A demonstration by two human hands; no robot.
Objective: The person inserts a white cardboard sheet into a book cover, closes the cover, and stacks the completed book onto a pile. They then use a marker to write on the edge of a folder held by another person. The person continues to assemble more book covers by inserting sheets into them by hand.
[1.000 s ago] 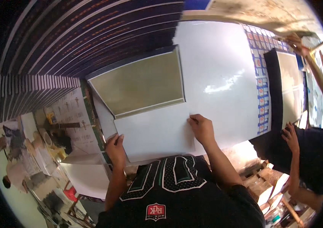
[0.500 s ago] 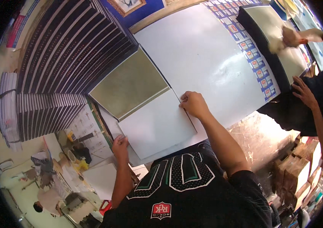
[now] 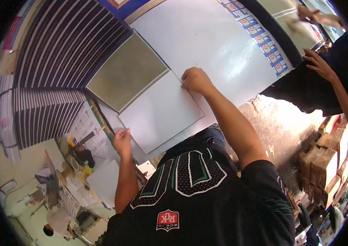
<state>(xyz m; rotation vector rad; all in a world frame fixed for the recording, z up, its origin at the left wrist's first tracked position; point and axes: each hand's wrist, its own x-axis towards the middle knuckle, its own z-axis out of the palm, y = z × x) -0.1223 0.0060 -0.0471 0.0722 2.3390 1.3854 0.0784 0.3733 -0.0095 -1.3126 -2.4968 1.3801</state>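
Note:
A large white sheet (image 3: 161,110) covers the near half of an open book cover, whose far olive-grey board (image 3: 129,71) stays bare beyond a thin pale strip. The sheet's edges lie close to those of the cover. At the sheet's right edge, near its far corner, my right hand (image 3: 197,80) pinches the edge between thumb and bent fingers. My left hand (image 3: 122,142) is by the sheet's left edge, its fingers loosely bent and apart, with fingertips at or just beside that edge. What lies beneath the sheet is hidden.
Tall stacks of dark-edged covers (image 3: 67,45) stand at left, beside a strapped paper bundle (image 3: 4,110). A glossy white surface (image 3: 206,45) extends right to a blue printed border (image 3: 266,51). Another person's hands (image 3: 321,67) work on a cover at far right. Wrapped bundles (image 3: 325,151) lie lower right.
The whole view has shifted, so the table appears higher. The sheet's near edge looks better lined up with the cover. My left fingers have loosened; my right hand stays at the right edge.

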